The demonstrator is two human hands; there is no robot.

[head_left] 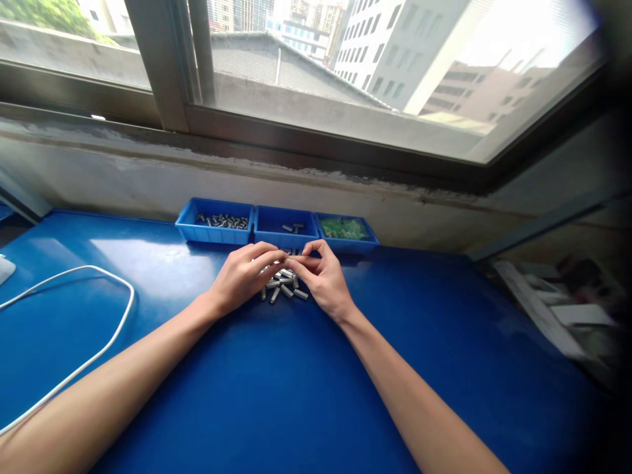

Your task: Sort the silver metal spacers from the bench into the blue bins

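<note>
My left hand (249,270) and my right hand (323,276) meet fingertip to fingertip above a loose pile of small silvery metal cylinders (286,289) on the blue tabletop. Both hands are closed in a pinch. Whatever sits between the fingertips is too small and too covered to name. Part of the pile is hidden under the fingers. Just behind the hands stands the middle blue bin (286,235), with a few of the same sort of metal pieces on its floor.
The left blue bin (214,234) holds many small metal parts. In the right blue bin (350,246) lies green and clear material. A white cable (129,296) loops across the table's left side. Behind the bins run a wall and a window frame (316,141).
</note>
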